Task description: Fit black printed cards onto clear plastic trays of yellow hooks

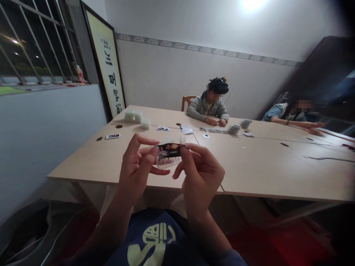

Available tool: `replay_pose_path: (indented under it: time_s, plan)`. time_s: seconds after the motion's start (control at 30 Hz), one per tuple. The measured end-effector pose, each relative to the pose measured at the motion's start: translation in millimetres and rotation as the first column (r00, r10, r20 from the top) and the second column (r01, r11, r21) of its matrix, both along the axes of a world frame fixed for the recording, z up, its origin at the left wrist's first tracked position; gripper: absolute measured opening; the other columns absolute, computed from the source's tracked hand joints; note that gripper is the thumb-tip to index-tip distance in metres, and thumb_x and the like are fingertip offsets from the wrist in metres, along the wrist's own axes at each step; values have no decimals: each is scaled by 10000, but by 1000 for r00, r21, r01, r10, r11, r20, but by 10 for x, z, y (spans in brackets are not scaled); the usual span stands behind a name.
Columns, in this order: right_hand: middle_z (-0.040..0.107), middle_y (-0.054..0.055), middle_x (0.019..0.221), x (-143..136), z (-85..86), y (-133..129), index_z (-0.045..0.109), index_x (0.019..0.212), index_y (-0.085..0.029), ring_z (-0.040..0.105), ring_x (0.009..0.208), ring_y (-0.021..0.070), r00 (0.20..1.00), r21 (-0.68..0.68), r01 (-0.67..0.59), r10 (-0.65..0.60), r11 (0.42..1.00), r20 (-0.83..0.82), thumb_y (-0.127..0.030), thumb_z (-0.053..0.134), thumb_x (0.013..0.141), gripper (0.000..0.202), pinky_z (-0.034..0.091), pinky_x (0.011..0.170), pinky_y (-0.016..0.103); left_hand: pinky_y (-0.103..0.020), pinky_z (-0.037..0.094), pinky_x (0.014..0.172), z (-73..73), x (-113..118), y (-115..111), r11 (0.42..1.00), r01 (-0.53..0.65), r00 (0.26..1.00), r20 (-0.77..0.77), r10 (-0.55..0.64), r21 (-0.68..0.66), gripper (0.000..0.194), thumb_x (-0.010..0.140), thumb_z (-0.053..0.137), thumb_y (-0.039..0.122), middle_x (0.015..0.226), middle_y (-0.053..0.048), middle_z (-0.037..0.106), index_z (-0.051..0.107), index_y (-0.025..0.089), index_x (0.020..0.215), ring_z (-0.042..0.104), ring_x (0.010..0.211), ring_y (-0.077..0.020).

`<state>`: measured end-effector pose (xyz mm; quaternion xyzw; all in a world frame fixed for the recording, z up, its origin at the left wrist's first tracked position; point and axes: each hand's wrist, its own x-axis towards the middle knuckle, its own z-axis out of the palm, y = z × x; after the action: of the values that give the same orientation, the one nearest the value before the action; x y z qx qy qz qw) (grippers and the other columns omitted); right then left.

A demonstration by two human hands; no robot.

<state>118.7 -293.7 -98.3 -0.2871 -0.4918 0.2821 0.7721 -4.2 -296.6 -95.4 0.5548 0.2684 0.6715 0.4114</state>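
Observation:
Between my two hands, above the near part of the table, is a black printed sticker [169,150] with a bright orange burst and pale lettering. My left hand [138,157] pinches its left end between thumb and forefinger. At the right end, the thumb and forefinger of my right hand [201,164] grip it too. Behind and below the sticker lies a clear plastic box [166,162] with small things inside; its contents are too blurred to name. Whether my fingers touch this box I cannot tell.
On the table [263,170] stand stacks of clear boxes [133,116] at the far left and more stacks [234,129] near a person in grey [208,107]. A phone [112,136], printed cards [163,129] and a cable [330,159] lie about. Another person [291,112] sits far right.

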Motion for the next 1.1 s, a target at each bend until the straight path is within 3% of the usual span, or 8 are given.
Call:
replay_pose_path:
  time_s: [0.23, 0.53, 1.1]
  plan:
    - [718, -69, 613, -2, 28, -18, 725, 838, -217, 546, 337, 49, 999, -18, 31, -30, 999, 23, -215, 720, 843, 8, 441, 317, 158, -292, 684, 500, 16, 8, -19, 999, -24, 999, -23, 24, -22, 220, 959, 671, 417, 876, -3, 770, 528, 252, 986, 806, 759, -241]
    - [694, -64, 582, -6, 65, 73, 674, 834, -198, 542, 339, 58, 1000, -79, -19, 20, 997, 4, -268, 719, 822, 84, 435, 323, 167, -282, 685, 523, -7, 71, -54, 983, -167, 980, -94, 174, 72, 181, 991, 625, 399, 889, -8, 777, 541, 239, 1002, 807, 775, -230]
    - [704, -58, 655, -28, 63, 91, 672, 885, -209, 555, 365, 57, 999, -80, 28, -25, 996, 32, -297, 704, 841, 103, 423, 327, 172, -255, 665, 498, -52, 107, 19, 977, -194, 978, -63, 199, 84, 181, 991, 624, 409, 822, 4, 758, 533, 254, 1014, 801, 771, -217]
